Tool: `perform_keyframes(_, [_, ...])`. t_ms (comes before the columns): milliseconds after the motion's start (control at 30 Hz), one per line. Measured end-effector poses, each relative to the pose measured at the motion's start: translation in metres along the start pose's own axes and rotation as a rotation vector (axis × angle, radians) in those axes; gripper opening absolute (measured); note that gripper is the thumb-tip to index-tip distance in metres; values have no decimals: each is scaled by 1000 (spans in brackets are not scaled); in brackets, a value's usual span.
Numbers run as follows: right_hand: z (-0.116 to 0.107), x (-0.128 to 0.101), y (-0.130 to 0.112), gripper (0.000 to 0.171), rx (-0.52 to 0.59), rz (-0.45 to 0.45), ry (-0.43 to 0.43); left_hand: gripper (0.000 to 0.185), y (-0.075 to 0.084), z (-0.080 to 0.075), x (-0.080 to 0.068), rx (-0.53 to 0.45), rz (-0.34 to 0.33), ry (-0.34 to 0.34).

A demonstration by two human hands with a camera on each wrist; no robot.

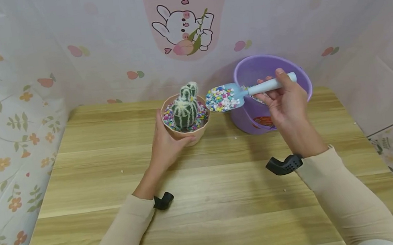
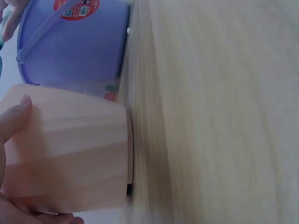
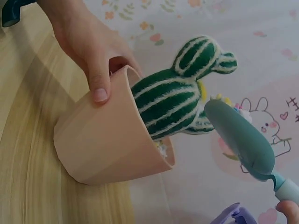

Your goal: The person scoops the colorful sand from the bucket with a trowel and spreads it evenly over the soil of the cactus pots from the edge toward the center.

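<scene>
— What does your left hand have hold of at the wooden desk?

— Your fingers and thumb are curled round the wall of the peach-pink plastic flowerpot, which stands near the middle of the desk's far edge. The right wrist view shows your thumb pressed flat on the pot's outer wall just under the rim. A green plush cactus with white ribs rises from it, ringed by small multicoloured pebbles.

— And your right hand?

— It grips the pale handle of a light blue plastic scoop, fingers wrapped under the handle and thumb laid across the top. The scoop's blade is heaped with the same coloured pebbles and hangs just beside the pot's right rim, between the pot and the round purple plastic bucket.

— Where does that bucket sit?

— Toward the desk's far right corner, just beside the pot, a red label on its front wall. A cartoon rabbit print marks the backdrop behind.
</scene>
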State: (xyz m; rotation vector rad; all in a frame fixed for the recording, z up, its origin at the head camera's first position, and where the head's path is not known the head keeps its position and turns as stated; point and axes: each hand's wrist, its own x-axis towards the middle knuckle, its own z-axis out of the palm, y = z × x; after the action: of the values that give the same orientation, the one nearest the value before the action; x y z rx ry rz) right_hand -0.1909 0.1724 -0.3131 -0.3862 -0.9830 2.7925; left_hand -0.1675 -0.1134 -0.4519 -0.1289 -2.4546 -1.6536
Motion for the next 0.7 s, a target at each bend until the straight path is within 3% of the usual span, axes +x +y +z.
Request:
perform_keyframes(167, [3, 2, 3, 27, -31, -16, 12, 122, 4, 4, -5, 2, 8, 70])
perform_keyframes(433, [5, 6, 4, 18, -77, -33, 7, 126, 10, 14, -11, 108, -43, 159])
perform_keyframes(700, [7, 9, 6, 17, -107, -49, -8, 126, 11, 20, -12, 161, -85, 197])
